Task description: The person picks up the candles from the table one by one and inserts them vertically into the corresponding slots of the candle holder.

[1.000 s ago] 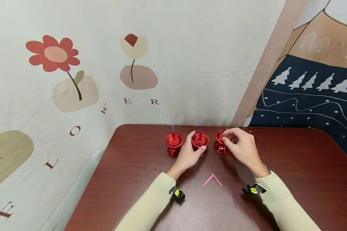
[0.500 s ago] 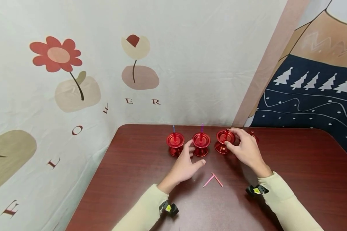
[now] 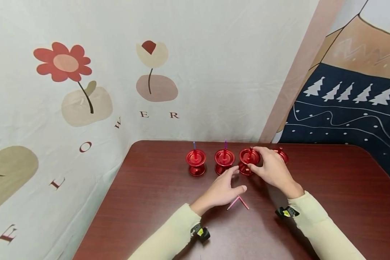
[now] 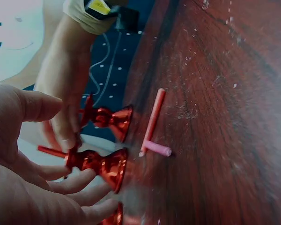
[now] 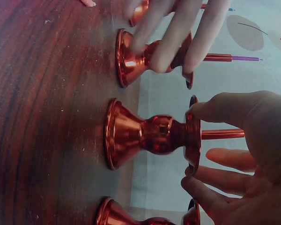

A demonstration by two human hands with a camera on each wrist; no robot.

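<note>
On the brown, wood-grained tabletop (image 3: pixel 143 220), the right grip (image 3: pixel 273 169) pinches a red, flared metal candleholder (image 5: pixel 164 136) by its rim (image 5: pixel 192 136), probably for steadiness; the left grip (image 3: pixel 221 190) is spread.

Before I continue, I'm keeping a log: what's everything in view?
Wood-grain table: one, reddish-brown, foreground
Shiny flared candle holders: four, red, in a row
Thin blue candle: one, blue, leftmost holder
Thin purple candle: one, purple, second holder
Loose stick candles: two, pink, before the row
Flower-printed cloth: one, whitish, behind table
Tree-printed cloth: one, navy, brown and white, right
Long sleeves: two, pale green, forearms
Wrist cameras: two, black, at wrists
Left hand: one, bare, near second holder
Right hand: one, bare, gripping third holder's dish
</note>
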